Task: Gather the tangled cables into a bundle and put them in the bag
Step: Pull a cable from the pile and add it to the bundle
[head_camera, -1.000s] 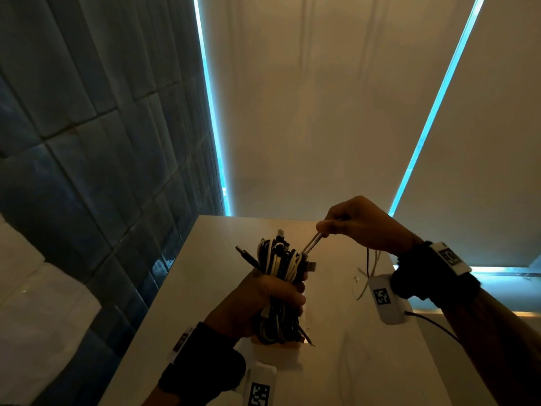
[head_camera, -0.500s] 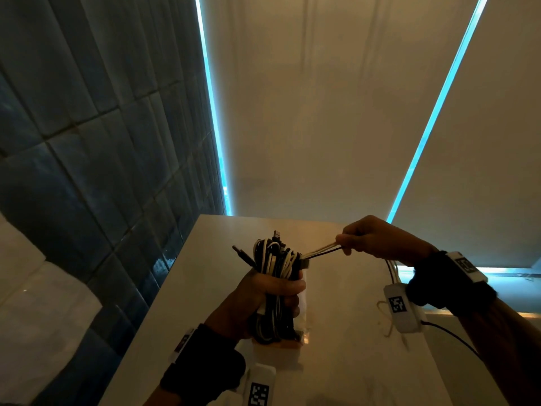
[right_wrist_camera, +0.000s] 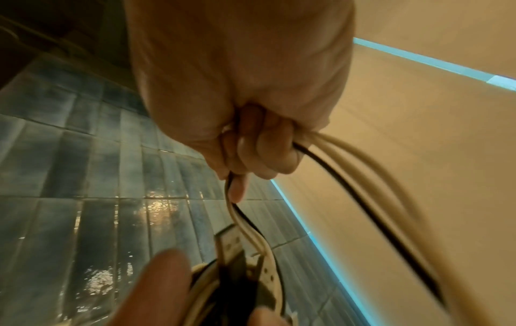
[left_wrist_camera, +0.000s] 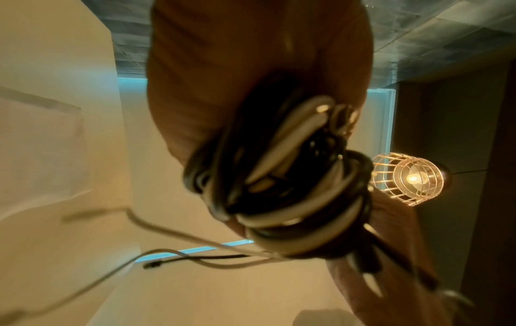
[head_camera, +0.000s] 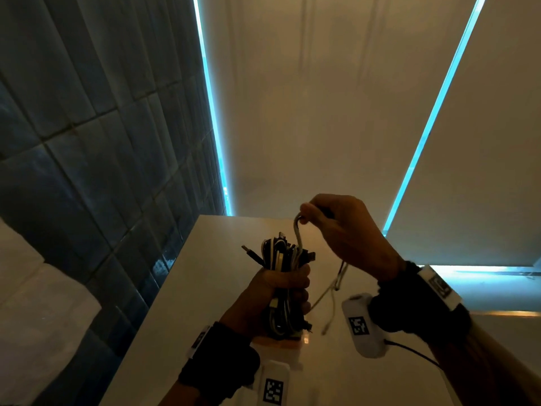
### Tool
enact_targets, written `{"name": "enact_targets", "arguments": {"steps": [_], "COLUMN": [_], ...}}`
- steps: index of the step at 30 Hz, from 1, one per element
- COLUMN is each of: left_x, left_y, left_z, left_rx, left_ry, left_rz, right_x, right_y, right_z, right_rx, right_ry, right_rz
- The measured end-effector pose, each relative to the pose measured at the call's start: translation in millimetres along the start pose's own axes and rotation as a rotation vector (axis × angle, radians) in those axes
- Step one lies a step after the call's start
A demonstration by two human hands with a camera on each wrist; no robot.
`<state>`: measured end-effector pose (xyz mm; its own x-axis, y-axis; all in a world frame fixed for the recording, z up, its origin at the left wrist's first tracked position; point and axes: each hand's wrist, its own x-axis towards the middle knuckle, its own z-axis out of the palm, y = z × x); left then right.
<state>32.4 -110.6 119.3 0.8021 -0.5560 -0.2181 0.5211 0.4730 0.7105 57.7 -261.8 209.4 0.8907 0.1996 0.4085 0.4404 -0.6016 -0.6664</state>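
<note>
Low in the centre of the head view, the left hand (head_camera: pixel 275 294) is wrapping its fingers tightly around a cable bundle (head_camera: pixel 282 276) of black and white cords, holding it upright above the white tabletop (head_camera: pixel 205 303). Plug ends are sticking out of the top of the bundle, one black connector (head_camera: pixel 251 253) pointing toward the upper left. Just above and to the right, the right hand (head_camera: pixel 342 230) is pinching a few loose strands (head_camera: pixel 297 230) between thumb and curled fingers; the strands are rising out of the bundle, bending over at the fingertips and trailing down under the palm toward the table. The right wrist view is showing two pale cords and one black cord (right_wrist_camera: pixel 363 198) passing through that closed hand (right_wrist_camera: pixel 245 99). In the left wrist view, the looped lower end of the bundle (left_wrist_camera: pixel 285 176) is filling the centre, with thin tails (left_wrist_camera: pixel 173 233) hanging to the lower left. No bag is recognisable. A caged lamp (left_wrist_camera: pixel 407 179) is glowing at the right of that view.
</note>
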Motion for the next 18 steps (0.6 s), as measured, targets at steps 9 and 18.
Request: {"name": "enact_targets", "arguments": {"steps": [9,18], "left_x": [4.6,4.5], "left_y": [6.2,13.7], "left_z": [-13.3,2.3], "left_rx": [-0.296,-0.163], "left_ry": [-0.027,0.171], "left_rz": [0.217,0.204], "right_x": [-23.8,-37.4], "right_y": [-1.8,-13.3], "right_z": [16.4,36.8], "right_rx": [-0.121,-0.197], "right_ry": [-0.148,-0.290], "right_rz": [-0.250,-0.227]}}
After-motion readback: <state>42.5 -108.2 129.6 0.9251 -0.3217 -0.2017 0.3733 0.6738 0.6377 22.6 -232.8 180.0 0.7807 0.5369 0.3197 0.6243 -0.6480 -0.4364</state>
